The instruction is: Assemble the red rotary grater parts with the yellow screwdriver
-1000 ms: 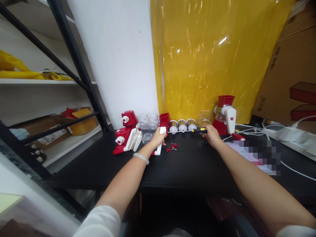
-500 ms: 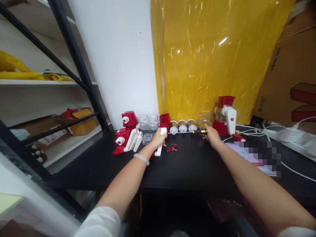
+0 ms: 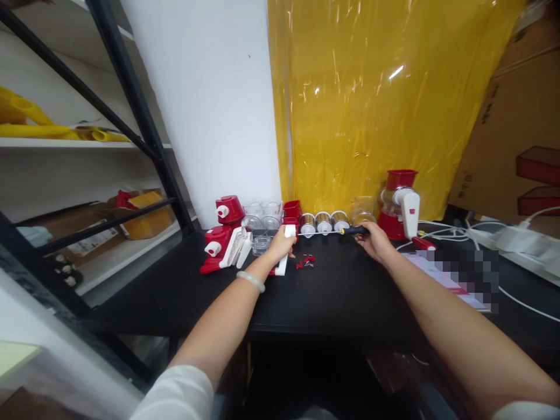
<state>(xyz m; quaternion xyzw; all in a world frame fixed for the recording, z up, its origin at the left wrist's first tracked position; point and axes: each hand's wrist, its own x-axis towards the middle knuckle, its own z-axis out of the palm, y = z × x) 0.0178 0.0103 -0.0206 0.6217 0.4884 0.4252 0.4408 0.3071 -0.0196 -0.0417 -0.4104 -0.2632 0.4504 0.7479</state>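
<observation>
My left hand (image 3: 279, 246) is closed around a white and red part of a rotary grater (image 3: 281, 267), holding it on its side near the table's middle. My right hand (image 3: 377, 242) grips the end of a screwdriver (image 3: 351, 231) with a black and yellow handle. Its long shaft runs level to the left, and the tip meets the grater part beside my left fingers; the exact contact point is too small to make out. Small red pieces and screws (image 3: 308, 260) lie on the table just right of my left hand.
Red grater bodies (image 3: 219, 239) and white handles (image 3: 240, 248) sit to the left, with clear plastic parts (image 3: 262, 219) behind. Several metal grating drums (image 3: 324, 223) line the back. An assembled grater (image 3: 400, 204) stands right, near white cables (image 3: 450, 232) and a screen (image 3: 441, 277).
The screwdriver's handle has turned about its axis, showing less yellow, and my right fingers have shifted on it. My left hand and the grater part have stayed nearly in place.
</observation>
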